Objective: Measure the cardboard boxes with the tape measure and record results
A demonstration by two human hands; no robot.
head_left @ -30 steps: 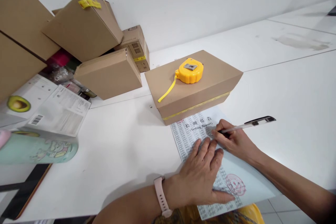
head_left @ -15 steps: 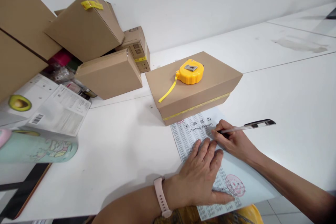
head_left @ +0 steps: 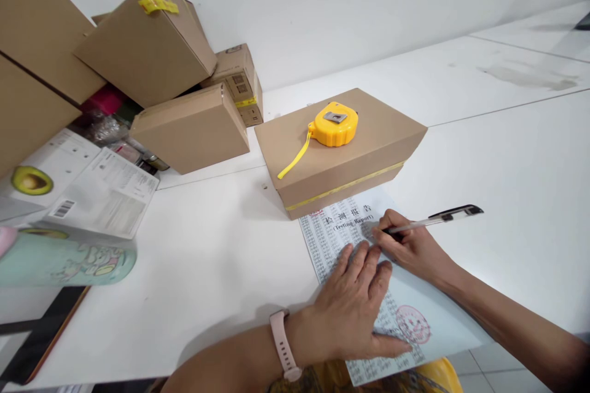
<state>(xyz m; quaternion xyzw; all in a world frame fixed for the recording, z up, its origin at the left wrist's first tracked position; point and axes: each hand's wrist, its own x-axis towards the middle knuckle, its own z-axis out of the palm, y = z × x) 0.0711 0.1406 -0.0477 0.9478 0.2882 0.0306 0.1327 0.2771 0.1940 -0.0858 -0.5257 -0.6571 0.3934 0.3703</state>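
Note:
A printed sheet headed "Testing Report" [head_left: 405,295], with a red round stamp, lies on the white table, its top edge against or under a cardboard box [head_left: 341,178]. My left hand [head_left: 354,301] rests flat on the sheet, fingers spread, a pink watch band on its wrist. In my right hand [head_left: 410,245] is a pen [head_left: 445,217] with a clear barrel and black cap end, pinched near its tip. The tip is over or on the paper beside the left fingertips; contact is hidden. A yellow tape measure [head_left: 335,124] with a wrist strap sits on the box.
More cardboard boxes [head_left: 147,43] are piled at the back left. In front of them are a white carton with an avocado picture [head_left: 106,190] and a mint-green bottle [head_left: 78,258] lying on its side. A black-edged item [head_left: 46,331] is at the lower left.
The view has shifted very slightly. Both hands, the pen and the sheet stay in nearly the same place; the pen's rear end has risen a little.

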